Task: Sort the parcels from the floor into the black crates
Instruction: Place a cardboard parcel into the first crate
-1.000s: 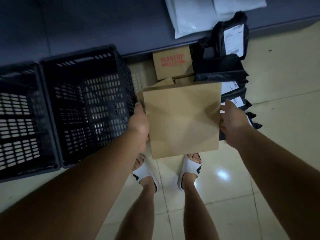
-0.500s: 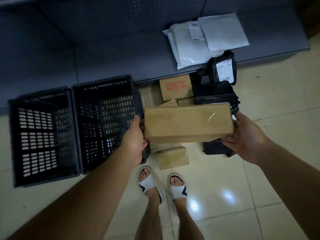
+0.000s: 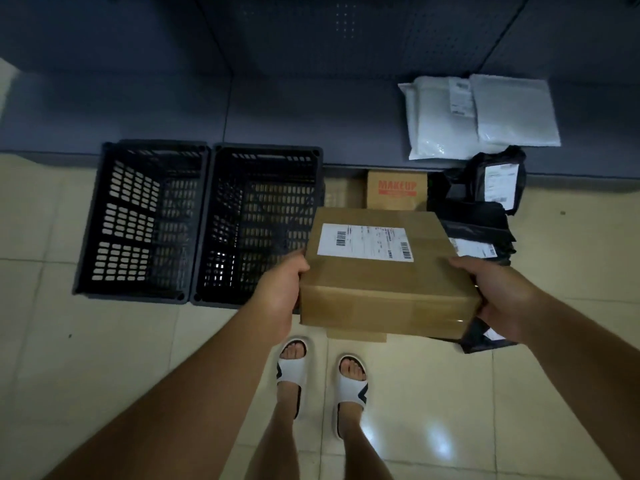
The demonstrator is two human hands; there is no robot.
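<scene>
Head view shows us gripping the box (image 3: 384, 271) from both ends: our left hand (image 3: 277, 299) curls round its left end, our right hand (image 3: 502, 299) curls round its right end, fingers of each tucked beneath and out of sight. We hold it in the air at the centre of the frame, label (image 3: 365, 242) up, its long axis running left to right between our palms

Outward from there, the relation that matters: the two crates (image 3: 204, 220) stand side by side on the floor to the left of the box, the nearer one (image 3: 259, 223) just beside our left hand, the farther one (image 3: 145, 220) beyond it toward the left edge. Both look empty. We judge the coming move as a sideways carry to the left, left hand leading over the nearer rim

Right of the box and behind it lie the unsorted parcels: a carton marked MAKEUP (image 3: 396, 190), black bags (image 3: 485, 230), and white mailers (image 3: 478, 116) at upper right
</scene>
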